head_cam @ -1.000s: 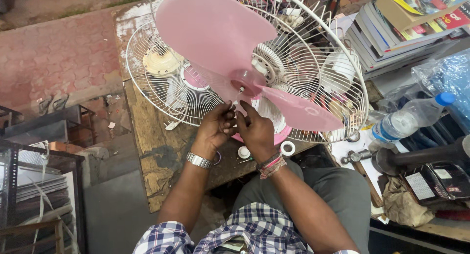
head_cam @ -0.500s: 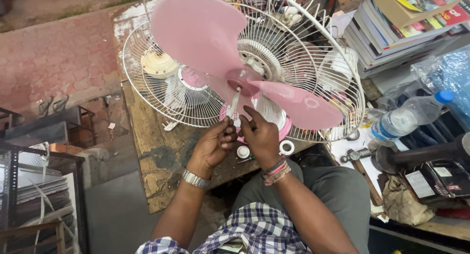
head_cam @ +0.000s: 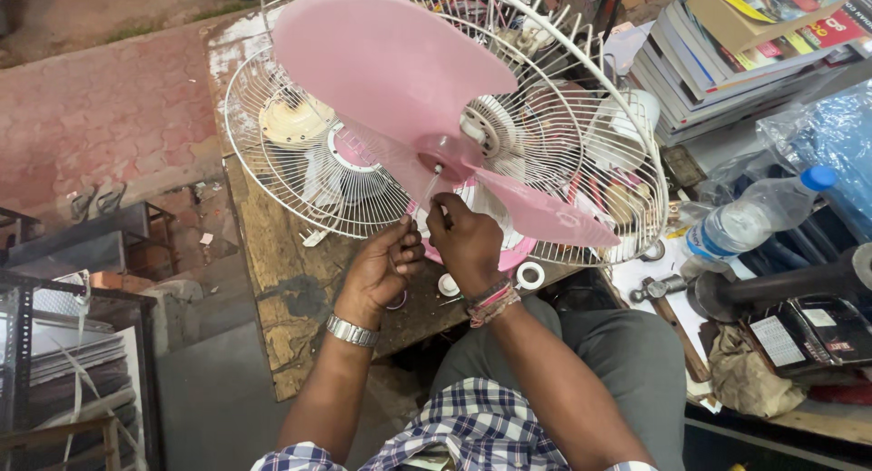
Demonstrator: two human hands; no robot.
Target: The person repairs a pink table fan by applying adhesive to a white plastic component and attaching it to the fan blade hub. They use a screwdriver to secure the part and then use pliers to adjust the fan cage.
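Observation:
A pink fan blade (head_cam: 391,67) sits inside a white wire guard (head_cam: 581,153) on a worn wooden bench (head_cam: 272,271). My right hand (head_cam: 468,244) is closed on a thin screwdriver (head_cam: 434,191) whose tip meets the pink hub (head_cam: 445,153). My left hand (head_cam: 381,271), with a metal watch on the wrist, is curled just left of it, below the blade; what it holds is hidden. A second white guard (head_cam: 300,162) with a pink centre lies flat behind the blade.
Small white rings (head_cam: 530,274) lie on the bench near my hands. A plastic water bottle (head_cam: 754,221), a stack of books (head_cam: 727,53), a hammer (head_cam: 668,298) and a rag (head_cam: 749,371) are at the right. A metal rack (head_cam: 54,362) stands at the left.
The blade has turned slightly and my hands have dropped a little lower beneath the hub. My left hand has come away from the hub and curled in.

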